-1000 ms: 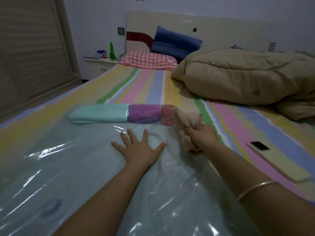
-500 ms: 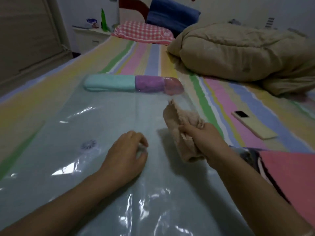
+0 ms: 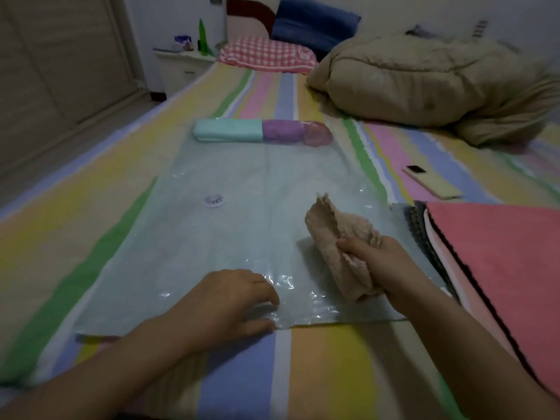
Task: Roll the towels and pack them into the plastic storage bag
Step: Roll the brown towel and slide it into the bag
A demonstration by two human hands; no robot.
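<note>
Head view: I see the left hand (image 3: pixel 233 301) pinching the near edge of the clear plastic storage bag (image 3: pixel 242 237), lower centre. The right hand (image 3: pixel 380 262) grips a rolled beige terry towel (image 3: pixel 339 234), centre right. Three rolled towels (image 3: pixel 281 131), teal, purple and pink, lie inside the bag's far end.

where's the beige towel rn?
Head view, right of centre: the beige towel is held in the right hand over the plastic bag, near its right edge, beside the pink towel stack.
</note>
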